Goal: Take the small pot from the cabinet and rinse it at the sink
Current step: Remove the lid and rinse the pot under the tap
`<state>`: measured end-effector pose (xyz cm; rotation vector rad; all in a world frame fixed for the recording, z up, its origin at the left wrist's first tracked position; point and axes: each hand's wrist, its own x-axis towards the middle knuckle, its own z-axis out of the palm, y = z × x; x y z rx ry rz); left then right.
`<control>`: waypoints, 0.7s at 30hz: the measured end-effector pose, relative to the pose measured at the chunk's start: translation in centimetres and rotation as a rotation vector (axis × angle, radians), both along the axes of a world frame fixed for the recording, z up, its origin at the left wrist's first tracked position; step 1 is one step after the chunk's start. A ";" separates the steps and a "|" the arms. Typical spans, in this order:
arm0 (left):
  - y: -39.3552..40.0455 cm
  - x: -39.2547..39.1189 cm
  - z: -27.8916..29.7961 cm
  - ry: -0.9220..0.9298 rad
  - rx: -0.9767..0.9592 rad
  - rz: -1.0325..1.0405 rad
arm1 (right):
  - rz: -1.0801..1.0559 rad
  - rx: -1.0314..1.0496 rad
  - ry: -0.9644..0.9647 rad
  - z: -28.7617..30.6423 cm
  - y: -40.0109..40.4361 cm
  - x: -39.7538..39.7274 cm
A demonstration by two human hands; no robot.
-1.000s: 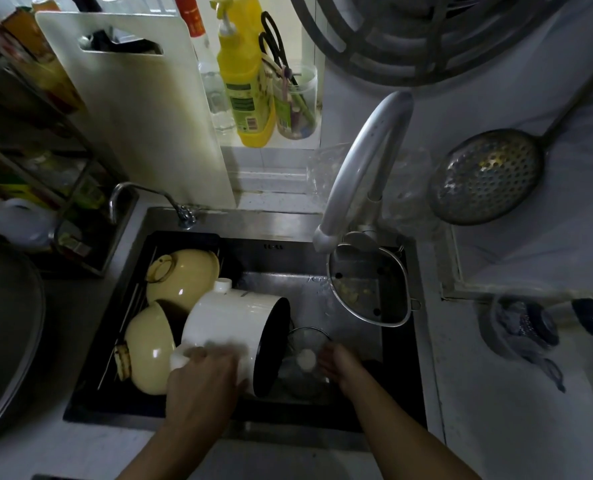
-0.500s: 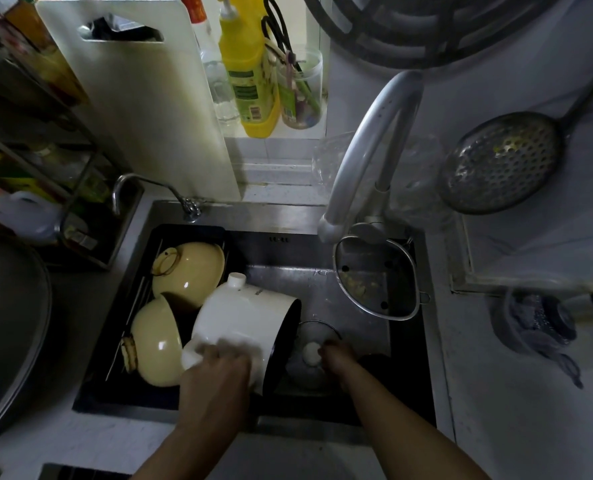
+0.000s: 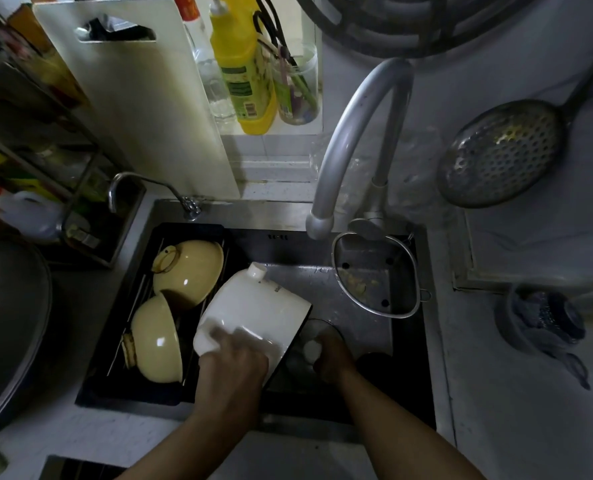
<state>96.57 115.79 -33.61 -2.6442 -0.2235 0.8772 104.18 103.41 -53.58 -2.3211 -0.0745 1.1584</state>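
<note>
The small white pot (image 3: pixel 253 306) with a dark inside lies tipped on its side over the steel sink (image 3: pixel 357 282), its mouth facing right. My left hand (image 3: pixel 232 368) grips it at the near handle. My right hand (image 3: pixel 329 355) is closed on the white knob of a glass lid (image 3: pixel 310 344), held just right of the pot's mouth, low in the basin. The grey curved faucet (image 3: pixel 350 143) arches over the sink's far side; no water stream shows.
Two yellow bowls (image 3: pixel 187 268) rest upside down on a black rack in the sink's left half. A metal strainer basket (image 3: pixel 374 275) sits at the far right. A white cutting board (image 3: pixel 142 98), soap bottle (image 3: pixel 243 71) and slotted ladle (image 3: pixel 499 154) stand behind.
The pot has tilted a little, its far handle now pointing further away. My right hand has closed round the lid's knob. The view has shifted slightly downward.
</note>
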 end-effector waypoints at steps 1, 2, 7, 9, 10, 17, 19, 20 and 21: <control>-0.1 0.1 -0.1 -0.002 0.011 -0.005 | 0.022 -0.008 -0.028 0.0 -0.1 0.0; -0.2 0.2 -0.1 -0.003 0.029 -0.016 | 0.041 -0.009 -0.055 0.0 -0.1 -0.1; -0.6 0.7 0.1 0.007 0.060 -0.064 | 0.088 0.003 -0.123 0.1 -0.3 -0.1; -0.6 0.8 0.1 -0.018 0.050 -0.054 | 0.092 -0.012 -0.160 0.4 -0.1 -0.1; -0.4 0.8 0.1 -0.036 0.044 -0.043 | 0.095 -0.021 -0.176 0.4 0.0 -0.1; 0.8 0.6 0.0 -0.116 -0.024 0.004 | 0.161 -0.070 -0.244 -0.1 0.9 -0.2; 1.4 0.5 0.1 -0.148 -0.056 0.017 | 0.200 -0.089 -0.247 -0.6 1.0 -0.2; 1.6 0.5 0.4 -0.198 -0.092 0.022 | 0.229 -0.106 -0.232 -0.6 1.0 -0.3; 1.7 0.6 0.7 -0.231 -0.136 0.041 | 0.252 -0.117 -0.238 -0.8 1.1 -0.3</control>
